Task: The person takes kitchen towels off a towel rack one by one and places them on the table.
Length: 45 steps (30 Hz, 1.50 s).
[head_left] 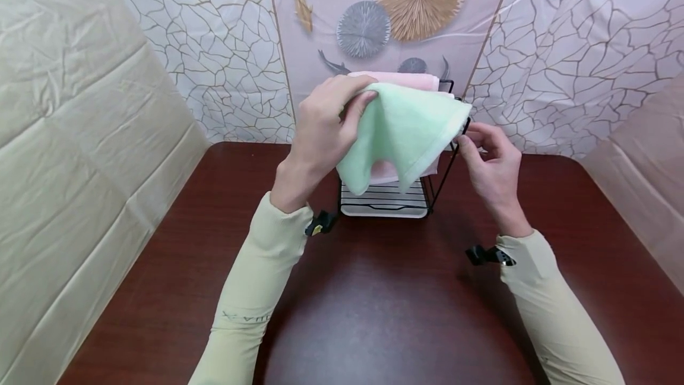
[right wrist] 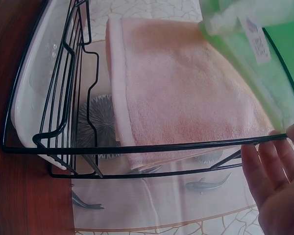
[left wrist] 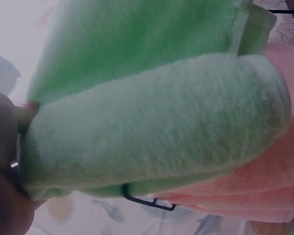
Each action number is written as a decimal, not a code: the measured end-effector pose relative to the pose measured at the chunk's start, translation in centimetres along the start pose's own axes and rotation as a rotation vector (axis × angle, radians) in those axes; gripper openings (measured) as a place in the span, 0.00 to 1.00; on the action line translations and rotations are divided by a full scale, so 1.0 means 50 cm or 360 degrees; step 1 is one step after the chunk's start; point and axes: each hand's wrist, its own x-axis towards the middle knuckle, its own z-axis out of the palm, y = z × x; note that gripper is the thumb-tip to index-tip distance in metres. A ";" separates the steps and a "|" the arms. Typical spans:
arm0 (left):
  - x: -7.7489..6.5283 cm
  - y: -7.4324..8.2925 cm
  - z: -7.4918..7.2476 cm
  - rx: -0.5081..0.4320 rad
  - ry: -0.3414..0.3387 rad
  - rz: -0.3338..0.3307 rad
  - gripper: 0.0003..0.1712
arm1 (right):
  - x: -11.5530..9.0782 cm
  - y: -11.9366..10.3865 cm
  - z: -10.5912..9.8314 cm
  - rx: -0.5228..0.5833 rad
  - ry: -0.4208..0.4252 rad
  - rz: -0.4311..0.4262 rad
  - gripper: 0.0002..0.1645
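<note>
My left hand [head_left: 323,126] pinches a light green towel [head_left: 406,129] by its upper left part, between thumb and fingers. The cloth hangs in loose folds in front of a black wire rack [right wrist: 161,148], and its right corner reaches the rack's upper right side. Behind it, a pink towel [head_left: 401,81] hangs over the rack; the right wrist view shows more of this pink cloth [right wrist: 181,93]. My right hand [head_left: 494,162] grips the rack's right upper wire, with fingers behind the bar and the thumb near it. A white label [right wrist: 256,40] shows on the green towel.
A white tray [head_left: 382,212] lies under the rack's wire base. The rack stands near the back edge of a dark red-brown table [head_left: 374,302]. Patterned fabric [head_left: 230,46] hangs close behind, with pale cloth walls [head_left: 80,153] on both sides.
</note>
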 end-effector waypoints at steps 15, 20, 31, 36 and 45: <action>-0.027 0.039 -0.067 -0.0091 0.0140 0.0033 0.12 | 0.003 0.005 0.001 0.0008 0.0000 -0.0004 0.14; -0.034 0.044 -0.084 -0.0100 0.0146 0.0013 0.11 | 0.002 0.005 -0.001 0.0011 0.0026 0.0015 0.13; -0.061 0.019 -0.103 -0.0138 0.0144 -0.0163 0.11 | 0.000 0.000 -0.002 0.0013 0.0031 -0.0007 0.13; -0.067 0.003 -0.111 -0.0095 0.0118 -0.0203 0.11 | -0.004 0.006 0.001 0.0071 0.0045 0.0021 0.13; -0.076 -0.013 -0.144 -0.0070 0.0166 -0.0329 0.10 | -0.001 0.018 0.001 -0.0008 0.0031 0.0002 0.13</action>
